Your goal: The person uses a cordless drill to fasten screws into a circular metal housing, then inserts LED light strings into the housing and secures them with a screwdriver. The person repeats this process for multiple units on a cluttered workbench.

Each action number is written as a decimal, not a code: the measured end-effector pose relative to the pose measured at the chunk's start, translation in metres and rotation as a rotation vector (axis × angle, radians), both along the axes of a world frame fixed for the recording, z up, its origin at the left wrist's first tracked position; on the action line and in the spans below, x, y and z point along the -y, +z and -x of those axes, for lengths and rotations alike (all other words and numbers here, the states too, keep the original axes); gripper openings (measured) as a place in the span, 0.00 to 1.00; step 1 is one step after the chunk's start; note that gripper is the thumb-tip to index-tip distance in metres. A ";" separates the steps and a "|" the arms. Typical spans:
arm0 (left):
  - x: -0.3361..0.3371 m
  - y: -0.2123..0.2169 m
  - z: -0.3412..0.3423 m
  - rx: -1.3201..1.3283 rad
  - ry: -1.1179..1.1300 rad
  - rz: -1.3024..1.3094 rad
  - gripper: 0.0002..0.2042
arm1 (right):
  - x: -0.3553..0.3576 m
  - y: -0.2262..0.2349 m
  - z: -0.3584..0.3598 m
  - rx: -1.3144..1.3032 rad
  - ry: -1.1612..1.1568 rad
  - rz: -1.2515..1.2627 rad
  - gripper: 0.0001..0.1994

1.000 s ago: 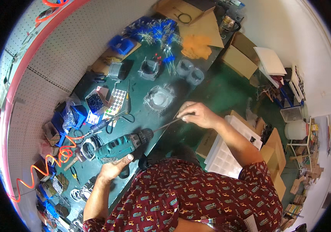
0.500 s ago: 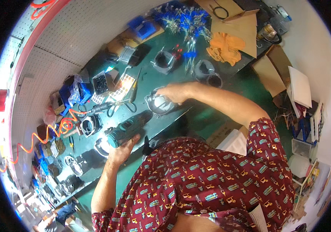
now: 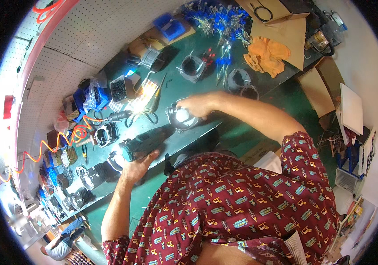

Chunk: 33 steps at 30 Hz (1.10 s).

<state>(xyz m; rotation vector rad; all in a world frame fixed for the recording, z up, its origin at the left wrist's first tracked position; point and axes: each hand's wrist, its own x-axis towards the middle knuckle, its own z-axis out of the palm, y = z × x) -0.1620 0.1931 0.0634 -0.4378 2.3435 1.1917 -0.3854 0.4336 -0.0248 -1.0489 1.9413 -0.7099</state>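
Note:
My left hand [image 3: 138,164] rests against the rear of a dark green power tool [image 3: 141,143] lying on the green workbench [image 3: 206,90]. A round metal housing [image 3: 181,118] stands right of the tool, and my right hand [image 3: 194,105] covers its top rim with curled fingers. Whether this hand still pinches a thin tool cannot be told. My patterned red shirt fills the lower middle and hides the bench's near edge.
Similar metal housings [image 3: 192,68] stand farther back, with blue-tipped parts [image 3: 217,20], an orange cloth [image 3: 266,55], cardboard boxes [image 3: 317,90] and a blue tray [image 3: 169,26]. An orange coiled hose [image 3: 43,143] hangs left. Another person [image 3: 63,243] crouches at lower left.
My right hand moved left from open bench onto the round housing. My left hand shifted up to the power tool's rear. My head turned, moving the bench across the view.

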 end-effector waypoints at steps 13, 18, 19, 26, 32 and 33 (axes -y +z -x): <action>-0.066 0.080 0.127 -0.317 -0.702 0.481 0.19 | -0.009 -0.105 -0.031 -0.111 -0.672 0.526 0.19; -0.079 0.085 0.132 -0.194 -0.751 0.521 0.21 | -0.011 -0.116 -0.030 -0.360 -0.526 0.559 0.16; -0.081 0.086 0.132 -0.162 -0.725 0.552 0.21 | -0.010 -0.119 -0.030 -0.327 -0.534 0.584 0.16; -0.077 0.085 0.130 -0.128 -0.631 0.490 0.22 | -0.008 -0.121 -0.023 -0.239 -0.581 0.564 0.20; -0.076 0.082 0.128 -0.131 -0.637 0.478 0.22 | -0.005 -0.118 -0.028 -0.206 -0.608 0.608 0.17; -0.076 0.081 0.128 -0.130 -0.614 0.483 0.21 | -0.005 -0.117 -0.029 -0.225 -0.620 0.607 0.17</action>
